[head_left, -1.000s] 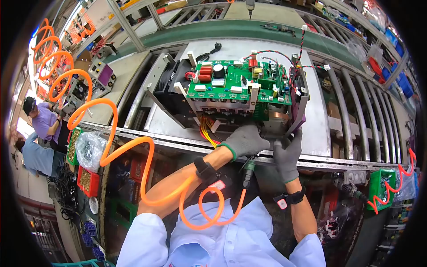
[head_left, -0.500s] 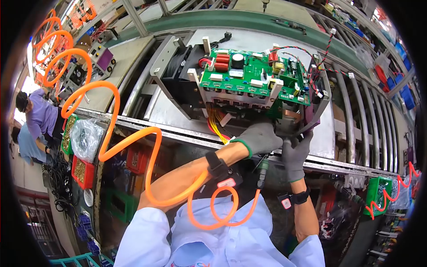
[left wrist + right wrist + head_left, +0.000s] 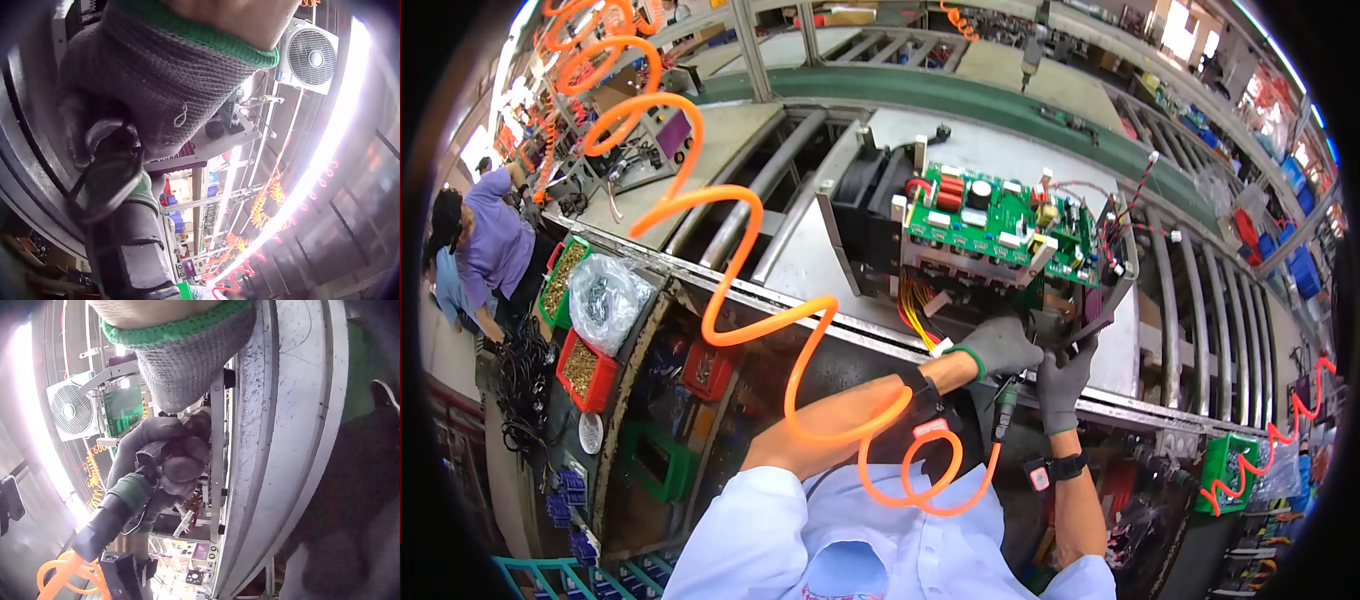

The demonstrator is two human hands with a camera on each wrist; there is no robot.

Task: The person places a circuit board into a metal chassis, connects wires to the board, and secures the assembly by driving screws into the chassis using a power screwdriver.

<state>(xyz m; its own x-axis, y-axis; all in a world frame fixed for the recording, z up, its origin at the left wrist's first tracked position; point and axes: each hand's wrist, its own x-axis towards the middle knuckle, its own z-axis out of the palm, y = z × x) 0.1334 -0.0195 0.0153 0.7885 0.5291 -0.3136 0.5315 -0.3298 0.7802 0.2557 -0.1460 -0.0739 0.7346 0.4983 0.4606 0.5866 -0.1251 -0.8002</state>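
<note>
Head view, left hand (image 3: 1003, 346) gripping green-banded tool (image 3: 1005, 408), long axis toward chassis (image 3: 985, 260); right hand (image 3: 1062, 390), grip unclear

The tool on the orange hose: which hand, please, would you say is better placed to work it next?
Probably the left hand: its fingers are curled around the tool, while the right hand is near the purple panel, its hold there hard to make out.
</note>
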